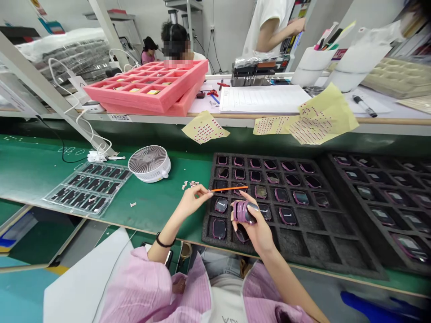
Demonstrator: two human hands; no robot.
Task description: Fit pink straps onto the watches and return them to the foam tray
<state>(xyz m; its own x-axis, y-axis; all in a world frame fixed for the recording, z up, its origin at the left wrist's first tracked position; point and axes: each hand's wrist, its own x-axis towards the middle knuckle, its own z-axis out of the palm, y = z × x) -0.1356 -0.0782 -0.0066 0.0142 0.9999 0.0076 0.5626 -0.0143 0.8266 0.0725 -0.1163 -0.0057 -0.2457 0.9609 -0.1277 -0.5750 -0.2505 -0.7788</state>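
My left hand is closed in a pinch at the left end of a thin orange stick, which points right across the foam tray. My right hand is wrapped round several purple-framed smartwatch cases stacked together, with a fingertip close below the stick's right half. Both hands are above the near left part of a dark foam tray, whose pockets hold rows of similar watch cases. Parts of the pockets beneath my right hand are hidden.
A white fan and a clear plastic tray of black parts stand left on the green bench. A second foam tray lies right. On the shelf are pink foam trays, paper sheets and pen cups. People are behind it.
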